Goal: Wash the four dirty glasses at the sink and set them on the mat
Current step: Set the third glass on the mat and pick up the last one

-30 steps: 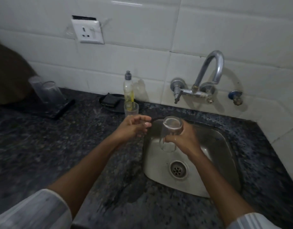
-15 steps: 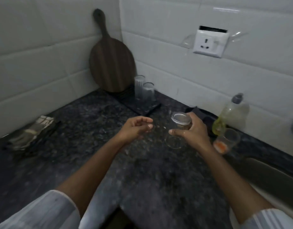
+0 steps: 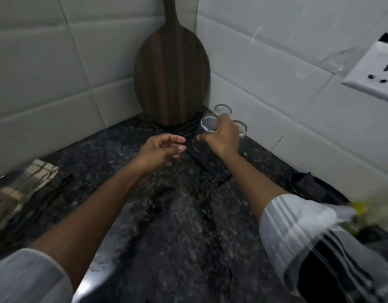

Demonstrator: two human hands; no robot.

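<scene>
My right hand (image 3: 221, 136) grips a clear glass (image 3: 205, 133) upside down, base up, just over the near left part of the dark mat (image 3: 212, 169) in the counter's corner. Two more clear glasses stand upside down on the mat behind it: one (image 3: 222, 109) at the back, another (image 3: 242, 127) partly hidden by my right hand. My left hand (image 3: 161, 152) hovers over the counter left of the mat, fingers loosely curled, holding nothing. Whether the held glass touches the mat I cannot tell.
A dark wooden paddle board (image 3: 171, 79) leans in the tiled corner behind the mat. A folded checked cloth (image 3: 24, 184) lies at the left. A wall socket (image 3: 372, 71) is at the upper right. A blurred yellow-green bottle (image 3: 359, 212) sits at the right edge.
The view swung left from the sink to the corner. My right hand carried the glass from over the sink to the mat; my left hand moved along, still holding nothing.
</scene>
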